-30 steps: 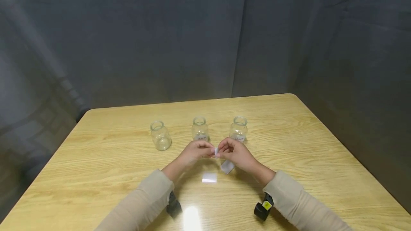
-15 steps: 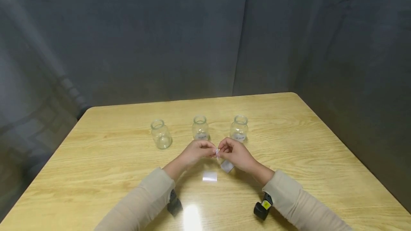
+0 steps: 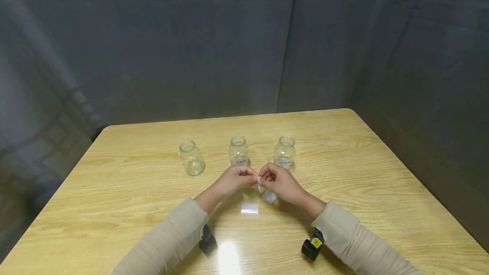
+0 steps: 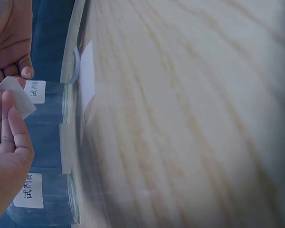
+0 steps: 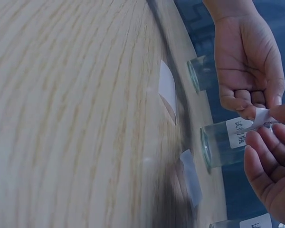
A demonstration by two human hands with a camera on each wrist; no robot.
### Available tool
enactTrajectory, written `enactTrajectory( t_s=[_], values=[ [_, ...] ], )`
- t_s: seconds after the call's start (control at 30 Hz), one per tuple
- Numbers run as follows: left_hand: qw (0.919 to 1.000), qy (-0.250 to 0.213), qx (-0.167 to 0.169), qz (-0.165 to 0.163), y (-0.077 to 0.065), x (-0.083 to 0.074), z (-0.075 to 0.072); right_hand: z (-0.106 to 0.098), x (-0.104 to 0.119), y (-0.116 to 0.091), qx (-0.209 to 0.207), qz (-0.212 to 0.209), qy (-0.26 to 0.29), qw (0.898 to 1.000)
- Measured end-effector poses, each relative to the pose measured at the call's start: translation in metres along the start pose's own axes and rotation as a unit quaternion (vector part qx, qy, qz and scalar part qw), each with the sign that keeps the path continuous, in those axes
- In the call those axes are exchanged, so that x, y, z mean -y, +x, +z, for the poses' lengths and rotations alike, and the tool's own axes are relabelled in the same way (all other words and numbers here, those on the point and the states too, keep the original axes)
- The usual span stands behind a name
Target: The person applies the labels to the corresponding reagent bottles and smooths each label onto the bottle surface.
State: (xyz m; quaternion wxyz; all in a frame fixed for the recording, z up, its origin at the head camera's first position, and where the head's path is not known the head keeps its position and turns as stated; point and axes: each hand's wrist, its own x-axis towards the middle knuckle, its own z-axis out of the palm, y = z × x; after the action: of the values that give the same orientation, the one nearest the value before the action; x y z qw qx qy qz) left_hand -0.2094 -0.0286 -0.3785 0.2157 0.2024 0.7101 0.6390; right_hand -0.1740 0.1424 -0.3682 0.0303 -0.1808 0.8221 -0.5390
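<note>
Fingertips nearly together, my left hand (image 3: pixel 237 180) and right hand (image 3: pixel 282 181) pinch a small white label (image 3: pixel 259 182) between them, held above the table. In the left wrist view the label (image 4: pixel 20 99) shows a pale blank side, bent over the fingers. The right wrist view shows it folded or curled between both thumbs and fingers. Just beyond the hands stand a middle glass jar (image 3: pixel 238 150) and a right glass jar (image 3: pixel 284 150), each bearing a white label with dark characters. A third glass jar (image 3: pixel 192 159), at the left, shows no label.
On the wooden table (image 3: pixel 133 190), a white paper piece (image 3: pixel 249 208) lies in front of the hands. Another white piece (image 3: pixel 269 197) lies partly beneath the right hand. A dark curtain (image 3: pixel 191 46) hangs behind the table.
Both hands stay almost in place. Between the fingertips the label has turned, from a small patch to a narrow strip reaching lower. The jars and the paper pieces stay put.
</note>
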Motion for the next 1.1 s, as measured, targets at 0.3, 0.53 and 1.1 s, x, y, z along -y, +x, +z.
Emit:
enactTrajectory(
  t_s=[0.3, 0.53, 1.1],
  values=[
    [0.9999, 0.007, 0.006, -0.012, -0.0018, 0.0003, -0.0007, 0.002, -0.0013, 0.0008, 0.0, 0.005, -0.016, 1.0],
    [0.9999, 0.01, 0.009, -0.007, -0.0007, 0.0035, -0.0019, 0.0028, -0.0004, -0.0004, 0.002, -0.002, -0.01, 1.0],
    [0.9991, 0.014, -0.034, -0.023, -0.0054, 0.0055, -0.0041, 0.0064, -0.0026, 0.0025, -0.005, -0.019, -0.034, 0.999]
  ],
)
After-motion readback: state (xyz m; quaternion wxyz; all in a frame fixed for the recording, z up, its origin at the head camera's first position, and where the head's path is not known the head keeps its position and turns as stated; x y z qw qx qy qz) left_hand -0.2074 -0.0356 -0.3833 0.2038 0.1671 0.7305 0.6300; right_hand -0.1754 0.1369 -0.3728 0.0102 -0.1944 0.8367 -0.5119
